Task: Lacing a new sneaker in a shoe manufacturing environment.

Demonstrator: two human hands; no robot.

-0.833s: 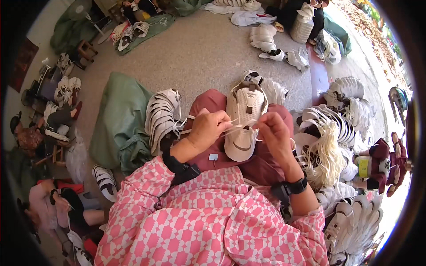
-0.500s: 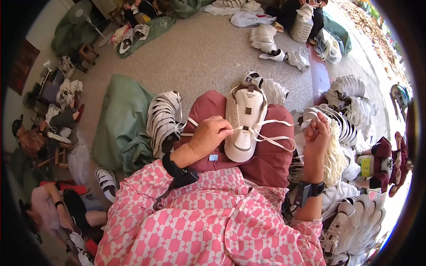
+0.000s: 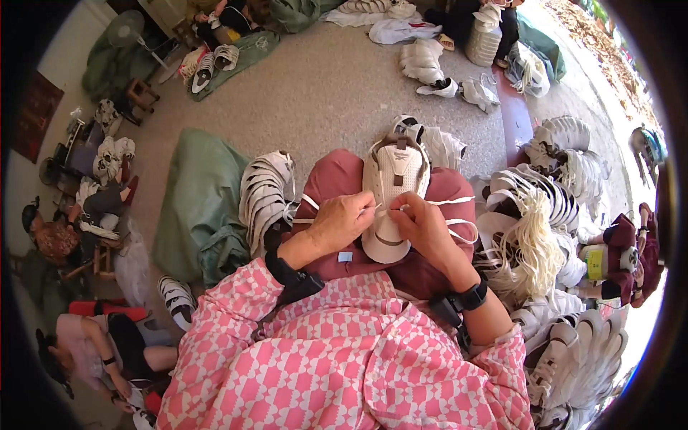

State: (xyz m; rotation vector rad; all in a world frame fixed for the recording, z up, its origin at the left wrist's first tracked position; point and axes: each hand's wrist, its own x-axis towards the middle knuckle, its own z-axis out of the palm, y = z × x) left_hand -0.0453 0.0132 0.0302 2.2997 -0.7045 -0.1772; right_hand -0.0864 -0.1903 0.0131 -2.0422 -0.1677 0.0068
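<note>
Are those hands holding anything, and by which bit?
White shoelace, pinched by the left hand and right hand over the middle of the sneaker. It's too small to tell whether they grip its tips.

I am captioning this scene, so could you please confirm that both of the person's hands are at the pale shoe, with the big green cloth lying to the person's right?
Not quite: the big green cloth lies to the person's left, as the head view shows. Both the left hand and the right hand are indeed at the pale shoe.
</note>
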